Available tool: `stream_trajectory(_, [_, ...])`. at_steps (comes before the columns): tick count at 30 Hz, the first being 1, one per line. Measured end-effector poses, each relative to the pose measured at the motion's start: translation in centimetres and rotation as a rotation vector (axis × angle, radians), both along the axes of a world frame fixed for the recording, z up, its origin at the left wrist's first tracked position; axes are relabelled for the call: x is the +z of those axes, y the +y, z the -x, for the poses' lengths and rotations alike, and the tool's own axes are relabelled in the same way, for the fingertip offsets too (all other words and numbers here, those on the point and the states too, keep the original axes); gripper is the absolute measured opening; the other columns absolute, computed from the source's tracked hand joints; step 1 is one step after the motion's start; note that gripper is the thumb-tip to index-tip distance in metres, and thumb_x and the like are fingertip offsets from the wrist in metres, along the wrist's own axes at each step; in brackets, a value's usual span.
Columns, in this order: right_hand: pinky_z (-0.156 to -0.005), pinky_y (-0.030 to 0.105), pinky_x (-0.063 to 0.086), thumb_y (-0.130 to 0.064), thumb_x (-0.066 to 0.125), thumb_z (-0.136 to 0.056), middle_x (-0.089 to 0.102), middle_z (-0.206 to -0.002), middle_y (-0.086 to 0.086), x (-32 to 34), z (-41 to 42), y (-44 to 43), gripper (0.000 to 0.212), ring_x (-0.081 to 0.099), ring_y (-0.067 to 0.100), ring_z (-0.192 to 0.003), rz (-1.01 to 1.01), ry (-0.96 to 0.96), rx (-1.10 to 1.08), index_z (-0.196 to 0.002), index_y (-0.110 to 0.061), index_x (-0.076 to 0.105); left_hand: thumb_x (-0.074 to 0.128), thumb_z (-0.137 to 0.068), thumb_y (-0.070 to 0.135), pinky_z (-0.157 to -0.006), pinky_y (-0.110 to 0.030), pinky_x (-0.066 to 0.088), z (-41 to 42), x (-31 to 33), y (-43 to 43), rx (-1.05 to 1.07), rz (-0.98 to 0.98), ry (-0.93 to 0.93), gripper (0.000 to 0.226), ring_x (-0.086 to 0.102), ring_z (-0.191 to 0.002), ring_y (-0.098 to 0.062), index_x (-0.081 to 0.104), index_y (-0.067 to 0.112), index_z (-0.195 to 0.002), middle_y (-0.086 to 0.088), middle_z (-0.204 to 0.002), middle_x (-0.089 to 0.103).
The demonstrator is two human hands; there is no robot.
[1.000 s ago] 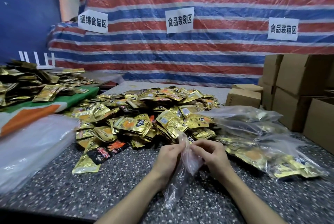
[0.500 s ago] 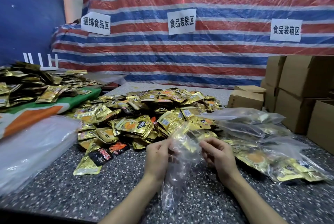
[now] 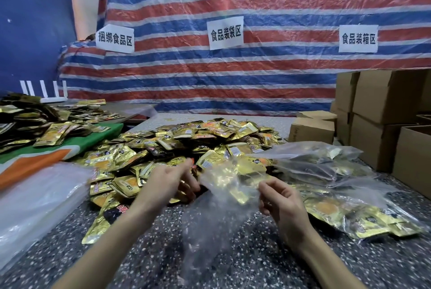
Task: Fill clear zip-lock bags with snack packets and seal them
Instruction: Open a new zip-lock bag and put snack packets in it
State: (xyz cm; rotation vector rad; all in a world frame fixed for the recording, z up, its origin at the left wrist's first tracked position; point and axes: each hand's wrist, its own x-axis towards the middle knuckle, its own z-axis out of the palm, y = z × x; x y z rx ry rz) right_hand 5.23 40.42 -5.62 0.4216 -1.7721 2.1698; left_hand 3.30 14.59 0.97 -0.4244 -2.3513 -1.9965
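A clear zip-lock bag (image 3: 217, 223) hangs over the speckled table (image 3: 291, 263), mouth gaping toward the pile of gold snack packets (image 3: 186, 146). Packets show through its film. My right hand (image 3: 282, 202) pinches the right lip of the mouth between thumb and fingers. My left hand (image 3: 168, 181) sits at the near edge of the pile, fingers curled, right beside the bag's left lip. Blur hides whether it holds that lip.
Filled clear bags (image 3: 345, 209) lie to the right. Cardboard boxes (image 3: 377, 102) line the right side, with a small one (image 3: 312, 130) behind the pile. A stack of empty clear bags (image 3: 39, 197) lies at left, below a cloth (image 3: 102, 130) with more packets (image 3: 35, 120).
My left hand has shifted left toward the pile and the bag's mouth has spread wider. My right hand has stayed in place, still pinching the lip.
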Motion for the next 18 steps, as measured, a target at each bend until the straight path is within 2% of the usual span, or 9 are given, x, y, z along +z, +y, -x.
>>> stream_trajectory(2, [-0.050, 0.023, 0.036, -0.030, 0.072, -0.081, 0.055, -0.071, 0.015, 0.0, -0.1, -0.1, 0.021, 0.048, 0.018, -0.059, -0.025, -0.003, 0.014, -0.076, -0.010, 0.067, 0.055, -0.099, 0.035, -0.059, -0.027, 0.051, 1.8, 0.2, -1.3, 0.175, 0.076, 0.126, 0.045, 0.066, -0.065, -0.018, 0.072, 0.011, -0.065, -0.006, -0.072, 0.072])
stream_trajectory(3, [-0.051, 0.023, 0.037, -0.031, 0.072, -0.080, 0.055, -0.073, 0.017, 0.0, -0.1, -0.2, 0.025, 0.048, 0.018, -0.060, -0.028, -0.010, 0.027, -0.078, -0.007, 0.067, 0.060, -0.097, 0.029, -0.065, -0.029, 0.050, 2.8, 0.2, -2.0, 0.253, 0.185, 0.222, 0.031, 0.066, -0.073, -0.017, 0.073, 0.015, -0.073, -0.001, -0.076, 0.072])
stream_trajectory(4, [-0.051, 0.023, 0.037, -0.032, 0.072, -0.079, 0.054, -0.075, 0.017, 0.0, -0.2, -0.3, 0.028, 0.048, 0.018, -0.060, -0.029, -0.017, 0.037, -0.079, -0.005, 0.066, 0.065, -0.094, 0.021, -0.072, -0.030, 0.049, 3.9, -0.1, -2.8, 0.282, 0.323, 0.296, 0.012, 0.065, -0.084, -0.016, 0.073, 0.019, -0.084, 0.003, -0.087, 0.072])
stream_trajectory(5, [-0.051, 0.023, 0.037, -0.032, 0.072, -0.079, 0.054, -0.076, 0.017, 0.1, -0.3, -0.4, 0.031, 0.048, 0.019, -0.061, -0.027, -0.022, 0.046, -0.080, -0.003, 0.065, 0.068, -0.090, 0.013, -0.080, -0.031, 0.049, 4.9, -0.4, -3.5, 0.280, 0.479, 0.330, 0.013, 0.063, -0.096, -0.015, 0.070, 0.022, -0.099, 0.005, -0.102, 0.070])
stream_trajectory(7, [-0.053, 0.025, 0.037, -0.033, 0.075, -0.081, 0.053, -0.080, 0.019, 0.3, -0.5, -0.5, 0.039, 0.047, 0.022, -0.064, -0.020, -0.030, 0.068, -0.082, 0.003, 0.061, 0.069, -0.082, 0.004, -0.097, -0.037, 0.048, 6.9, -1.5, -4.5, 0.222, 0.752, 0.309, 0.053, 0.054, -0.117, -0.015, 0.057, 0.024, -0.129, 0.003, -0.132, 0.059])
stream_trajectory(9, [-0.057, 0.031, 0.038, -0.031, 0.075, -0.084, 0.054, -0.085, 0.022, 0.5, -0.6, -0.6, 0.042, 0.045, 0.027, -0.071, -0.016, -0.033, 0.080, -0.084, 0.007, 0.057, 0.070, -0.075, 0.006, -0.105, -0.043, 0.043, 8.0, -2.3, -4.8, 0.169, 0.990, 0.294, 0.084, 0.041, -0.131, -0.017, 0.038, 0.032, -0.147, 0.007, -0.148, 0.045])
stream_trajectory(11, [-0.066, 0.042, 0.038, -0.030, 0.071, -0.082, 0.055, -0.091, 0.027, 0.5, -0.7, -0.6, 0.044, 0.045, 0.033, -0.079, -0.002, -0.035, 0.085, -0.088, 0.011, 0.055, 0.072, -0.072, 0.013, -0.104, -0.041, 0.040, 9.1, -3.0, -4.7, 0.135, 1.108, 0.339, 0.097, 0.034, -0.133, -0.016, 0.025, 0.041, -0.152, 0.012, -0.150, 0.041])
stream_trajectory(13, [-0.073, 0.050, 0.035, -0.032, 0.072, -0.083, 0.056, -0.093, 0.029, 0.6, -0.8, -0.7, 0.049, 0.046, 0.036, -0.083, -0.006, -0.037, 0.085, -0.090, 0.013, 0.054, 0.072, -0.074, 0.021, -0.098, -0.036, 0.040, 9.8, -3.2, -4.3, 0.157, 1.172, 0.395, 0.093, 0.037, -0.127, -0.014, 0.025, 0.043, -0.152, 0.013, -0.146, 0.045])
stream_trajectory(18, [-0.065, 0.039, 0.038, -0.039, 0.075, -0.083, 0.057, -0.089, 0.025, 0.7, -0.8, -0.8, 0.049, 0.046, 0.033, -0.079, -0.044, -0.038, 0.075, -0.085, 0.006, 0.057, 0.062, -0.084, 0.034, -0.097, -0.035, 0.044, 10.9, -3.0, -3.5, 0.218, 1.291, 0.415, 0.069, 0.043, -0.122, -0.015, 0.037, 0.033, -0.149, 0.009, -0.139, 0.051])
